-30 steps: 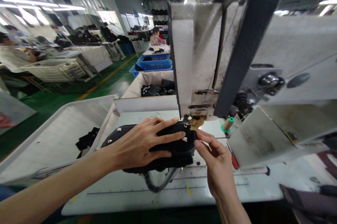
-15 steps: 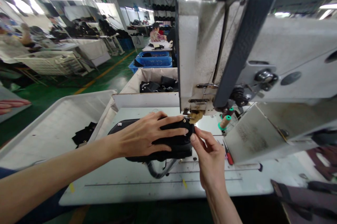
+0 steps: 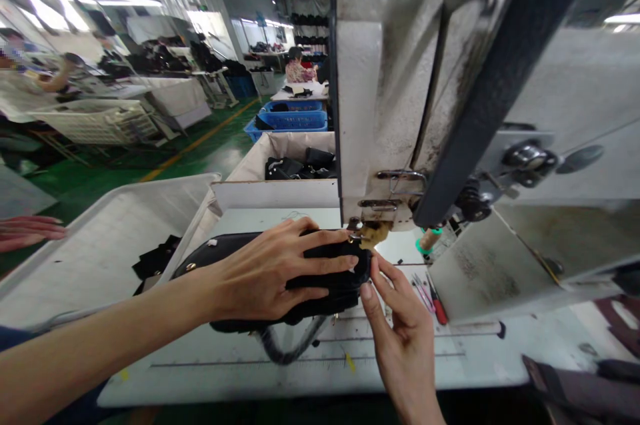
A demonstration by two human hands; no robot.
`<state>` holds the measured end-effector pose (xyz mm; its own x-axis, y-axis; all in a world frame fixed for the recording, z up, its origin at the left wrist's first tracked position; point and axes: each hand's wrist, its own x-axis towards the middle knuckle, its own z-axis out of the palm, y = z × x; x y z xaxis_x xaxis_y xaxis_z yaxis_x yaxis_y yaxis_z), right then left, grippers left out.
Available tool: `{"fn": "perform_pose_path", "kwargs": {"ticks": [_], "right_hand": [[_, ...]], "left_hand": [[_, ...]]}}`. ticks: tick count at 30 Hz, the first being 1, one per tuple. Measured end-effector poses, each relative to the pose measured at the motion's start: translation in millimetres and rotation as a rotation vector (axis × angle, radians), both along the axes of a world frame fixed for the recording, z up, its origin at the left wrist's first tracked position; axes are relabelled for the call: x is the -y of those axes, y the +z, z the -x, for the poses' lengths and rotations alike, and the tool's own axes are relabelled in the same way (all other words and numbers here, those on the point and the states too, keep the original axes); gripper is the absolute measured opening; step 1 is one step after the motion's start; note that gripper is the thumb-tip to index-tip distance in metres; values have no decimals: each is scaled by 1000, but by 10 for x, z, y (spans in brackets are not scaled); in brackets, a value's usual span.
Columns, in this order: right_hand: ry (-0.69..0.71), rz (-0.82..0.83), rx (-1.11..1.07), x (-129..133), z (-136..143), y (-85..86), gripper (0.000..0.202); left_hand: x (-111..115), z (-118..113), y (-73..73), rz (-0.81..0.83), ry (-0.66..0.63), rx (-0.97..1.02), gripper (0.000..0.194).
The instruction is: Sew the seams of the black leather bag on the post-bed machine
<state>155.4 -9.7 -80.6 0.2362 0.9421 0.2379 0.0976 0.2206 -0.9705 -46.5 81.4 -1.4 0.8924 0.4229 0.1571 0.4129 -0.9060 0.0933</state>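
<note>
A black bag-like piece [image 3: 340,285] with small metal studs and a dark looped handle [image 3: 287,348] lies on the pale sewing table [image 3: 210,375]. My left hand [image 3: 273,272] rests flat across its top, fingers spread and pointing right. At the right end, my right hand [image 3: 403,325] pinches the bag's edge between thumb and fingers. Just above that end sits the sewing machine head [image 3: 385,92], with a yellowish piece [image 3: 375,235] by its presser foot. The needle's contact with the bag is hidden.
Left of the table stands a white bin [image 3: 100,245] with black pieces [image 3: 157,258] in it. Thread snips [image 3: 424,293], a red-handled tool [image 3: 439,308] and a thread cone [image 3: 429,240] lie right. Another person's hand [image 3: 30,232] shows at far left.
The bag's left end has swung left and toward me, the handle with it. Both hands stay on the bag. At far left, the other person's hand reaches slightly further right and lower.
</note>
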Motion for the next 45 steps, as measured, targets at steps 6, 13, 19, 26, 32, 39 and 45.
{"fn": "perform_pose_path", "kwargs": {"ticks": [6,13,19,26,32,39,45], "right_hand": [[11,47,-109,-11,1,-45,34],[-10,46,-163,-51,15,-15,34],[-8,8,-128,-75,8,6,34],[-54,45,-105,-127,41,-14,33],[-62,80,-128,-173,52,-60,34],[-96,89,-138,-229,76,-103,36],[-72,98,-263,-232,83,-113,37]], "left_hand": [[0,-33,20,-15,-15,-24,50],[-28,-69,77,-3,-6,-42,45],[-62,-58,78,-34,22,-58,47],[-123,-40,66,-60,25,-81,48],[-179,-20,46,-62,18,-77,50],[-282,14,19,-34,1,-78,52],[-250,25,-16,-30,6,-88,58]]}}
